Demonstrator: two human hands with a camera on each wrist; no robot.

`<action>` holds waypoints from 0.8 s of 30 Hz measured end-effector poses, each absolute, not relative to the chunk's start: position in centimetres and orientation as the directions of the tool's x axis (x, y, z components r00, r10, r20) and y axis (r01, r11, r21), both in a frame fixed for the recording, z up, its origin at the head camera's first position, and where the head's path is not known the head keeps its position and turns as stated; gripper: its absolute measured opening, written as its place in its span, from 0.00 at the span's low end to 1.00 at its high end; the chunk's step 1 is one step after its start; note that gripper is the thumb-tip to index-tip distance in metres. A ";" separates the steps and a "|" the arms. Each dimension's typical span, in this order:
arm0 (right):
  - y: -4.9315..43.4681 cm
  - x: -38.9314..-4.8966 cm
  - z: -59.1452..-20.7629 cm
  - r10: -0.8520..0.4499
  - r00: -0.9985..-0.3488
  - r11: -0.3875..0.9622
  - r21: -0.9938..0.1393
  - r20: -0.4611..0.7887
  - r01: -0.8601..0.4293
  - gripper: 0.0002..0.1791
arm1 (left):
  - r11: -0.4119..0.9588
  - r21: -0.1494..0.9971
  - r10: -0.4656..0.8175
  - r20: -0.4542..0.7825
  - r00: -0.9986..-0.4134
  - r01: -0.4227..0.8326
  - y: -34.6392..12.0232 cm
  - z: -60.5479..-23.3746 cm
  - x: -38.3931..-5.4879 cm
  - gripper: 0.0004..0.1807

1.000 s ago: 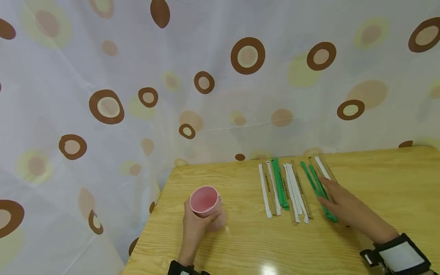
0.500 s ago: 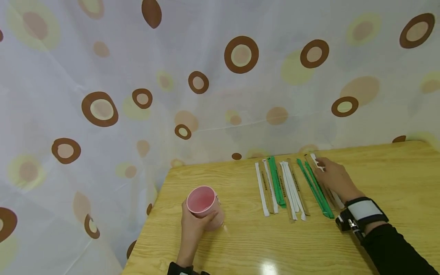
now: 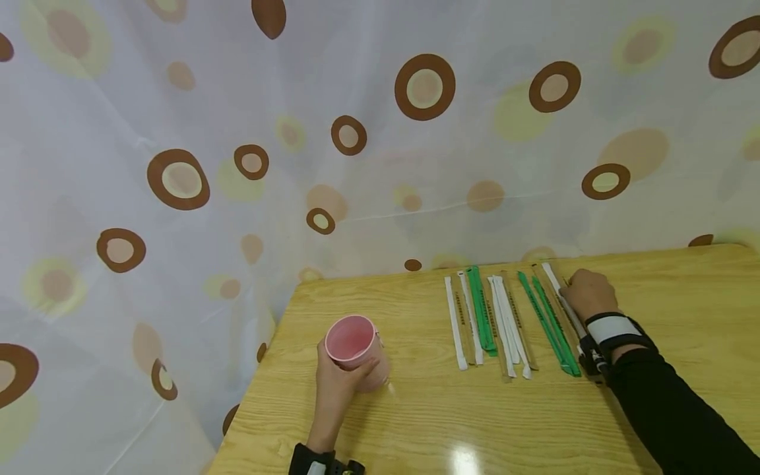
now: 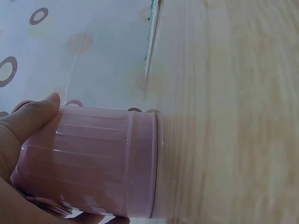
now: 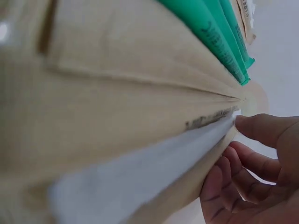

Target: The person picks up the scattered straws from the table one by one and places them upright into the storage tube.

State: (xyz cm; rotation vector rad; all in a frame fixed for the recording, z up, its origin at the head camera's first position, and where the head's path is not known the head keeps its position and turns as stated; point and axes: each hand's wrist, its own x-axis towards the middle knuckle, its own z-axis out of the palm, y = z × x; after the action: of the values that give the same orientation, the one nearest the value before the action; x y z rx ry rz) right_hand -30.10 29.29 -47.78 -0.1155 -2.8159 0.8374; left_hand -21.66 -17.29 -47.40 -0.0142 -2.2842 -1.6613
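Observation:
My left hand grips a pink cup standing upright at the left of the wooden table. In the left wrist view, ribs and small side loops show on the cup, with the thumb along its upper wall. My right hand is at the far right of a row of paper-wrapped straws. Seen from the right wrist, its thumb and curled fingers pinch a brown-wrapped straw at its far end. Beside that straw lies a white-wrapped straw; green-wrapped straws lie further left.
Several white, brown and green wrapped straws lie side by side between cup and right hand. The wooden table stretches toward me. Behind it hangs a pale curtain with brown rings.
My right hand has moved from the green straws, over the white straw, to the brown straw at the far right. The left hand keeps holding the cup in place.

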 end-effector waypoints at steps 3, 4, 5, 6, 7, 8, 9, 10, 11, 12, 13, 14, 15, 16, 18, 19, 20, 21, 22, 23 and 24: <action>29.1 -30.1 -47.6 0.124 -0.979 0.833 -0.553 0.163 0.013 0.17 | 0.326 0.925 -0.171 0.259 -0.951 0.194 -17.3 -47.3 -21.7 0.51; 29.1 -30.0 -47.6 0.125 -0.980 0.830 -0.557 0.157 0.017 0.17 | 0.328 0.925 -0.169 0.259 -0.951 0.194 -17.3 -47.3 -21.7 0.51; 29.0 -30.0 -47.6 0.127 -0.981 0.825 -0.564 0.147 0.023 0.18 | 0.328 0.925 -0.169 0.258 -0.951 0.193 -17.3 -47.3 -21.7 0.51; 29.0 -30.0 -47.6 0.131 -0.982 0.819 -0.573 0.135 0.031 0.19 | 0.331 0.924 -0.172 0.258 -0.951 0.191 -17.3 -47.3 -21.6 0.51; 29.0 -30.0 -47.7 0.134 -0.983 0.814 -0.580 0.123 0.038 0.19 | 0.330 0.925 -0.175 0.258 -0.950 0.191 -17.3 -47.3 -21.6 0.51; 28.9 -29.9 -47.7 0.134 -0.984 0.808 -0.587 0.115 0.041 0.19 | 0.328 0.925 -0.177 0.258 -0.950 0.190 -17.4 -47.3 -21.6 0.51; 28.9 -29.9 -47.7 0.134 -0.985 0.805 -0.592 0.106 0.046 0.18 | 0.329 0.925 -0.177 0.261 -0.949 0.192 -17.4 -47.3 -21.6 0.51; 28.9 -30.0 -47.8 0.137 -0.986 0.801 -0.596 0.096 0.053 0.18 | 0.326 0.925 -0.177 0.261 -0.949 0.194 -17.4 -47.3 -21.5 0.51; 29.0 -29.9 -47.8 0.139 -0.986 0.798 -0.599 0.093 0.056 0.16 | 0.325 0.925 -0.176 0.265 -0.948 0.198 -17.4 -47.2 -21.5 0.51; 29.0 -29.9 -47.7 0.141 -0.986 0.796 -0.603 0.092 0.058 0.15 | 0.325 0.924 -0.174 0.267 -0.948 0.200 -17.4 -47.2 -21.6 0.51; 29.0 -29.9 -47.7 0.144 -0.985 0.794 -0.605 0.090 0.061 0.13 | 0.323 0.924 -0.170 0.270 -0.948 0.206 -17.4 -47.2 -21.6 0.51; 29.1 -29.9 -47.7 0.144 -0.985 0.792 -0.608 0.093 0.058 0.12 | 0.321 0.924 -0.167 0.273 -0.947 0.209 -17.4 -47.2 -21.6 0.51; 29.1 -29.9 -47.6 0.147 -0.985 0.788 -0.612 0.086 0.064 0.13 | 0.320 0.923 -0.167 0.275 -0.947 0.212 -17.4 -47.1 -21.6 0.51; 29.1 -29.9 -47.5 0.148 -0.986 0.784 -0.617 0.083 0.066 0.13 | 0.321 0.923 -0.169 0.275 -0.947 0.211 -17.4 -47.1 -21.6 0.51; 29.1 -29.9 -47.4 0.150 -0.986 0.777 -0.625 0.072 0.073 0.14 | 0.325 0.923 -0.175 0.271 -0.946 0.204 -17.4 -47.2 -21.6 0.51; 29.1 -29.9 -47.3 0.152 -0.986 0.775 -0.627 0.065 0.078 0.14 | 0.328 0.923 -0.179 0.269 -0.946 0.201 -17.4 -47.2 -21.6 0.51; 29.1 -29.9 -47.2 0.154 -0.986 0.774 -0.627 0.059 0.083 0.14 | 0.330 0.923 -0.182 0.267 -0.946 0.197 -17.4 -47.2 -21.6 0.52; 29.0 -29.8 -47.2 0.160 -0.986 0.775 -0.625 0.052 0.092 0.14 | 0.335 0.922 -0.184 0.266 -0.946 0.194 -17.3 -47.3 -21.6 0.52; 29.0 -29.8 -47.1 0.164 -0.985 0.777 -0.622 0.052 0.096 0.13 | 0.338 0.921 -0.184 0.266 -0.946 0.193 -17.3 -47.4 -21.6 0.52; 28.9 -29.8 -47.1 0.167 -0.985 0.781 -0.617 0.052 0.100 0.13 | 0.335 0.922 -0.185 0.265 -0.946 0.192 -17.3 -47.4 -21.6 0.52; 28.9 -29.7 -47.1 0.166 -0.984 0.784 -0.613 0.057 0.097 0.13 | 0.336 0.922 -0.187 0.265 -0.946 0.192 -17.3 -47.5 -21.6 0.52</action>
State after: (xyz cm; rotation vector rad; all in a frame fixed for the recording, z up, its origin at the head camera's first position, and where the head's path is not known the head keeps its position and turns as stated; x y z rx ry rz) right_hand -29.72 28.89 -47.06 -0.2122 -2.8644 0.9754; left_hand -21.62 -17.27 -47.50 -0.0049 -2.2813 -1.6428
